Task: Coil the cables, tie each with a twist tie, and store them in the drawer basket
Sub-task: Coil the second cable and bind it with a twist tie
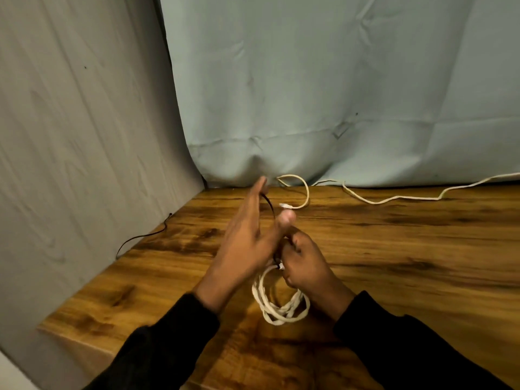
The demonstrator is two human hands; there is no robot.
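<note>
A coiled white cable hangs in several loops over the wooden table. My right hand is shut on the top of the coil. A thin black twist tie runs up from the coil's top to the fingers of my left hand. That hand reaches forward with its fingers stretched out and its thumb raised, and the tie's end is held at the fingertips. A dark wrap shows at the coil's top, partly hidden between my hands.
A second white cable lies uncoiled along the back of the table, its plug end looping near my left fingertips. Another black twist tie lies at the table's left edge against the grey wall. A pale curtain hangs behind.
</note>
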